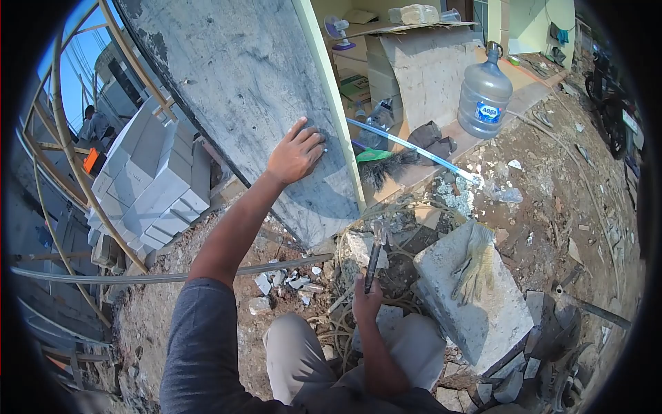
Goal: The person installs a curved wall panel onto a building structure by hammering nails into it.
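My left hand (296, 154) rests against the grey plastered wall (248, 90), its fingers spread over the surface near the pale corner edge. A tiny light spot shows beside the fingertips, too small to make out. Low in front of my knees, my right hand (367, 301) is closed around the dark handle of a hammer (376, 257). The hammer's metal head points up and away from me, over a pale broken block. To the right of the hammer, a work glove (477, 268) lies on a large concrete block (493, 324).
Stacked light blocks (155, 176) stand at left behind bamboo poles, with a person (98, 127) beyond. A long bar (172, 277) crosses the ground. Rubble and coiled hose surround my feet. A water jug (485, 96) and a broom (414, 149) are by the doorway; a motorbike (610, 110) stands far right.
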The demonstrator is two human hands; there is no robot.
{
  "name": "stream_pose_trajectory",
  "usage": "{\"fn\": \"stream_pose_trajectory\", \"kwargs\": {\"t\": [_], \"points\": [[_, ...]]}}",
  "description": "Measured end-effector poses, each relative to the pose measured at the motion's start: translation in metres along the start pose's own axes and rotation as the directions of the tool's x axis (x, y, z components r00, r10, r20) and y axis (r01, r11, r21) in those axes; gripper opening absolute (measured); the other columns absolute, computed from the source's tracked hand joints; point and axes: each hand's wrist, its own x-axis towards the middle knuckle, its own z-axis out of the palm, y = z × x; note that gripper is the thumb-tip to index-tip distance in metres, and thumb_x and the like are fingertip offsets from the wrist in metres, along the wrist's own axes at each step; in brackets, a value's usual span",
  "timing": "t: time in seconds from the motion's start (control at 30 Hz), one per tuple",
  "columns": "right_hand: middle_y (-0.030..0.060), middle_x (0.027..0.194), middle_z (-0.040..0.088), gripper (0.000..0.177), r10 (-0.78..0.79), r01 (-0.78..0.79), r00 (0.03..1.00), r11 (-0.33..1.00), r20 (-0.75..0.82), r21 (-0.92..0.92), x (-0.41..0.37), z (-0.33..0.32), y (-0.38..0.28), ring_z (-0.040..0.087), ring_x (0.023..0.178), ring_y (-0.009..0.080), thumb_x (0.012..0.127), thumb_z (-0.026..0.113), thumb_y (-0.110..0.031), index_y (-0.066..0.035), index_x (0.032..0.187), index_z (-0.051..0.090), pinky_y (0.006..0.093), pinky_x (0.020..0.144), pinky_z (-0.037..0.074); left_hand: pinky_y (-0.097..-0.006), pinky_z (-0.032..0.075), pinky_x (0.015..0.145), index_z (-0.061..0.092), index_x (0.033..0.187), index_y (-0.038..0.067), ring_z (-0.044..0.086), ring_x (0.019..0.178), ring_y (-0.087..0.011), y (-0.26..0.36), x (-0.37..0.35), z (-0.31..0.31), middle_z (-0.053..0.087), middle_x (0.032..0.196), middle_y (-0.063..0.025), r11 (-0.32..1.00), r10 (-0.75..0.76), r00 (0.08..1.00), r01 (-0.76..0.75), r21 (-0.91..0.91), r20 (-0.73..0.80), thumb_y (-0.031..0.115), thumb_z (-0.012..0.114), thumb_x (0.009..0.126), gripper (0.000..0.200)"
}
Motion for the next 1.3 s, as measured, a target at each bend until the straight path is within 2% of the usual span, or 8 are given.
{"fn": "stream_pose_trajectory", "kwargs": {"t": [0.57, 0.67, 0.73, 0.77, 0.9, 1.0, 1.07, 1.3], "points": [[0.0034, 0.067, 0.053, 0.04, 0.013, -0.013, 1.0, 0.999, -0.007, -0.05, -0.014, -0.003, -0.016, 0.052, 0.064, 0.015, 0.094, 0.066, -0.039, -0.002, 0.082, 0.054, 0.0341, 0.063, 0.044, -0.0476, 0.033, 0.115, 0.069, 0.098, 0.011, 0.057, 0.113, -0.0211, 0.0, -0.002, 0.004, 0.063, 0.108, -0.0029, 0.996, 0.09, 0.993, -0.09, -0.004, 0.072, 0.015, 0.068, 0.077, 0.022], [-0.0009, 0.064, 0.046, 0.037, 0.023, -0.023, 1.0, 1.0, 0.013, 0.019, -0.02, -0.004, -0.032, 0.042, 0.06, 0.011, 0.096, 0.065, -0.035, -0.004, 0.078, 0.052, 0.0329, 0.058, 0.039, -0.0478, 0.036, 0.113, 0.068, 0.098, 0.01, 0.057, 0.112, -0.022, -0.005, -0.002, 0.002, 0.064, 0.108, -0.0037, 0.995, 0.098, 0.994, -0.098, -0.008, 0.053, 0.012, 0.069, 0.076, 0.022], [-0.0001, 0.064, 0.046, 0.037, -0.038, 0.038, 0.999, 0.998, 0.002, -0.055, -0.022, -0.007, -0.026, 0.042, 0.06, 0.0114, 0.096, 0.065, -0.034, -0.004, 0.078, 0.051, 0.0335, 0.057, 0.039, -0.0482, 0.04, 0.109, 0.068, 0.098, 0.01, 0.059, 0.11, -0.0235, -0.013, 0.007, -0.004, 0.065, 0.108, -0.0045, 0.976, 0.029, 0.999, -0.035, -0.216, -0.034, 0.008, 0.069, 0.076, 0.022], [0.0006, 0.063, 0.046, 0.038, -0.073, 0.069, 0.997, 0.986, -0.022, -0.153, -0.021, -0.009, -0.021, 0.042, 0.059, 0.0118, 0.095, 0.065, -0.033, -0.004, 0.077, 0.05, 0.034, 0.057, 0.039, -0.0482, 0.04, 0.109, 0.068, 0.098, 0.01, 0.059, 0.11, -0.0235, -0.022, 0.019, -0.023, 0.065, 0.108, -0.0045, 0.981, 0.041, 0.998, -0.048, -0.188, -0.04, 0.008, 0.069, 0.076, 0.022], [0.0023, 0.062, 0.046, 0.039, -0.11, 0.111, 0.994, 0.991, 0.017, -0.078, -0.022, -0.015, -0.025, 0.043, 0.059, 0.0132, 0.094, 0.066, -0.033, -0.004, 0.075, 0.049, 0.0353, 0.057, 0.039, -0.048, 0.041, 0.106, 0.066, 0.093, 0.008, 0.06, 0.108, -0.0263, -0.089, 0.086, -0.123, 0.065, 0.105, -0.0074, 0.992, -0.104, 0.932, 0.124, 0.036, -0.348, 0.009, 0.069, 0.08, 0.013], [0.0082, 0.062, 0.056, 0.038, -0.046, 0.047, 0.999, 0.989, 0.008, -0.14, -0.012, -0.013, -0.02, 0.056, 0.058, 0.0228, 0.091, 0.069, -0.034, -0.001, 0.076, 0.054, 0.0398, 0.059, 0.045, -0.0508, 0.039, 0.107, 0.068, 0.094, 0.008, 0.061, 0.11, -0.0258, -0.136, 0.132, -0.171, 0.067, 0.104, -0.0061, 0.973, -0.113, 0.853, 0.199, 0.118, -0.51, 0.009, 0.072, 0.08, 0.014], [0.0087, 0.062, 0.057, 0.037, -0.032, 0.032, 0.999, 0.987, 0.003, -0.158, -0.006, -0.009, -0.017, 0.058, 0.058, 0.0245, 0.09, 0.069, -0.033, -0.002, 0.076, 0.055, 0.0406, 0.059, 0.046, -0.0539, 0.034, 0.111, 0.07, 0.094, 0.009, 0.06, 0.116, -0.0239, -0.148, 0.138, -0.174, 0.068, 0.104, -0.0042, 0.961, -0.197, 0.862, 0.264, 0.081, -0.466, 0.012, 0.072, 0.082, 0.012], [0.0039, 0.059, 0.048, 0.041, -0.006, 0.005, 1.0, 0.993, -0.003, -0.115, 0.012, -0.004, 0.015, 0.048, 0.056, 0.0167, 0.093, 0.067, -0.034, -0.005, 0.071, 0.049, 0.0368, 0.057, 0.041, -0.0587, 0.024, 0.116, 0.07, 0.095, 0.012, 0.058, 0.122, -0.0208, -0.141, 0.134, -0.155, 0.069, 0.105, 0.0001, 0.939, -0.122, 0.899, 0.242, 0.246, -0.421, 0.014, 0.073, 0.083, 0.013]]}}
